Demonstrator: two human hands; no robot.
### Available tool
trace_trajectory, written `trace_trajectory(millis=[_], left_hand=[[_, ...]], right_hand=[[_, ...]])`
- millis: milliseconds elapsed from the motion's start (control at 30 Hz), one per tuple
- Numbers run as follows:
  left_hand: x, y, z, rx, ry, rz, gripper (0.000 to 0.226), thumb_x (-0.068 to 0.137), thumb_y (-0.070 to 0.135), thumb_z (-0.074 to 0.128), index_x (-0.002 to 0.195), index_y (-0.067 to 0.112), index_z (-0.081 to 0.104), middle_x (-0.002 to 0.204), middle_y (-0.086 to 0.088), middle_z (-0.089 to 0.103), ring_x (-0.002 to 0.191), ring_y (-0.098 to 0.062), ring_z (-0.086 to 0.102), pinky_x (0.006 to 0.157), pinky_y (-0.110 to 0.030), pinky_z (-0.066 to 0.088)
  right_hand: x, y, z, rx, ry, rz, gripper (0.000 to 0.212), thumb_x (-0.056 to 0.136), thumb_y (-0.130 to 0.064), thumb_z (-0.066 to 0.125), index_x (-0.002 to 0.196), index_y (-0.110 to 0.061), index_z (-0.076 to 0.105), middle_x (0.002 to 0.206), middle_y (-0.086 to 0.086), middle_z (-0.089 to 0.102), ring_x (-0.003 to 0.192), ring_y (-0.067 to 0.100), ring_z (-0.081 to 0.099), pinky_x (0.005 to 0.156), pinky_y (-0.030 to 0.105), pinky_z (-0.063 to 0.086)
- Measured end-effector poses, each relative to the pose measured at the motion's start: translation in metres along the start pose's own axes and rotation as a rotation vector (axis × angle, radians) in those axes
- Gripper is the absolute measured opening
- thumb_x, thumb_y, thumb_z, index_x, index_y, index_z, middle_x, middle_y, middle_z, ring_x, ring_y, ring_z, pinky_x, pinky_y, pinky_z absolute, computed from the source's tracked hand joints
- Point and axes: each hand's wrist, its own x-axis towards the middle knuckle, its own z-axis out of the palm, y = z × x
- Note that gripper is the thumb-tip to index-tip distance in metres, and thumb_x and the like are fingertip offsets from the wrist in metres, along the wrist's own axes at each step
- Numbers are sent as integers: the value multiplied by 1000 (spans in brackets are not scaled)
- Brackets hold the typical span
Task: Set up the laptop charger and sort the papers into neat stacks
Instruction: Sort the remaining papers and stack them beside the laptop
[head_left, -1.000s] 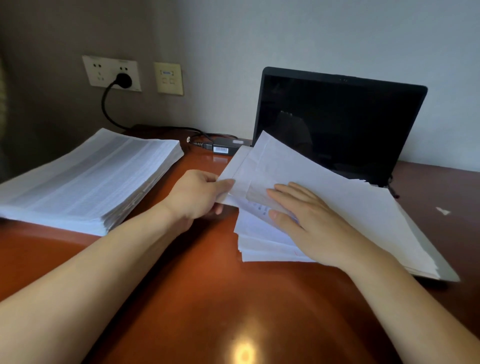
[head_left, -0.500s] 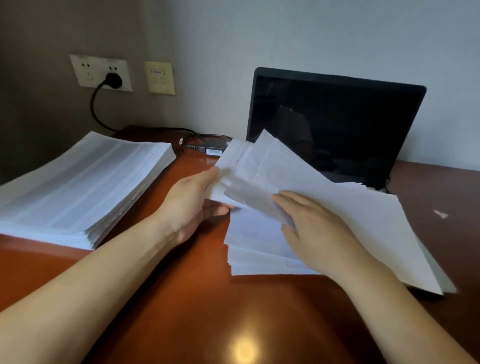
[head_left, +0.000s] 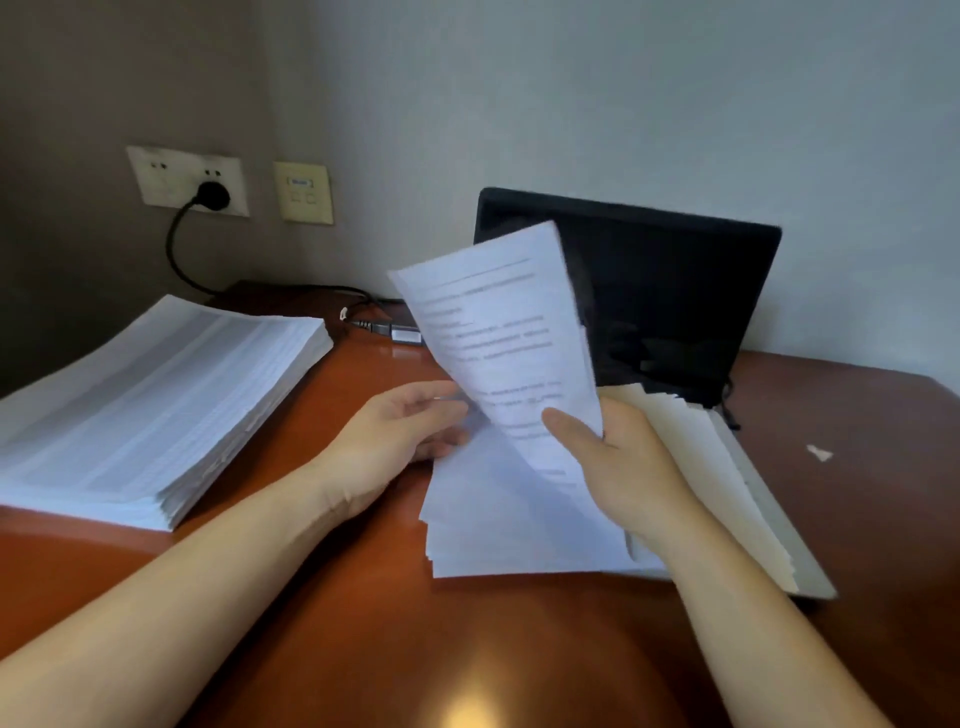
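Observation:
My right hand (head_left: 621, 462) grips a bundle of printed sheets (head_left: 509, 338) and holds it upright in front of the open black laptop (head_left: 670, 291). My left hand (head_left: 400, 441) touches the bundle's lower left edge, fingers curled on it. Beneath lies a loose pile of papers (head_left: 514, 535) on the laptop's base. A tall neat stack of papers (head_left: 156, 395) rests at the left. The charger plug (head_left: 212, 196) sits in the wall socket; its cable runs to the power brick (head_left: 400, 332) behind the sheets.
The desk is glossy reddish-brown wood (head_left: 415, 649). A beige wall switch plate (head_left: 304, 192) is beside the socket. A small white paper scrap (head_left: 820, 453) lies at the right. The wall stands close behind the laptop.
The sheets that lay flat on the pile have been lifted and tipped upright by my right hand. The camera view has tilted downward.

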Motion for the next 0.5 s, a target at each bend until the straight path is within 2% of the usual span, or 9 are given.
trace_trajectory(millis=[67,133,233,300,367,433,500], left_hand=[[4,10,1,-77,-89,-6,40,94,17,69,133,24,62,129,-5,71,111,-25,69,101,-41,52],[12,24,-1,-149,-139,-2,50,93,14,71,139,27,54,133,1,69,118,-21,68,99,-40,53],[28,48,-6,-151,-124,69,56,83,18,75,137,15,59,131,-4,70,121,-25,66,104,-42,49],[36,68,-4,-135,-69,92,50,82,16,78,129,4,67,125,-9,73,117,-29,68,105,-44,48],[43,89,-3,-152,20,105,38,84,11,77,120,-1,71,117,-12,76,113,-32,71,101,-42,55],[48,109,0,-138,82,135,31,86,11,78,115,0,74,110,-12,77,107,-34,73,95,-44,58],[49,125,3,-108,94,185,29,86,15,80,113,5,76,109,-10,78,101,-31,75,93,-45,59]], right_hand=[[3,-13,-9,221,-43,31,24,101,-15,54,112,-29,70,113,-13,73,108,7,68,91,24,54],[8,-27,-20,345,-43,58,24,100,-12,54,109,-26,71,113,-8,74,108,11,69,87,22,56],[23,-44,-40,448,-12,88,21,98,-14,56,105,-22,74,110,0,76,102,19,72,82,30,59],[34,-52,-56,468,10,78,20,98,-17,57,112,-22,71,114,1,74,104,21,72,84,36,58],[44,-57,-70,441,-5,76,22,97,-17,59,115,-23,70,118,1,73,105,19,71,86,37,58],[51,-57,-80,278,-30,88,23,97,-16,61,117,-23,71,120,0,72,107,18,70,90,41,57],[56,-58,-87,177,57,59,21,97,-16,63,114,-24,72,117,-3,73,106,17,71,92,43,56]])
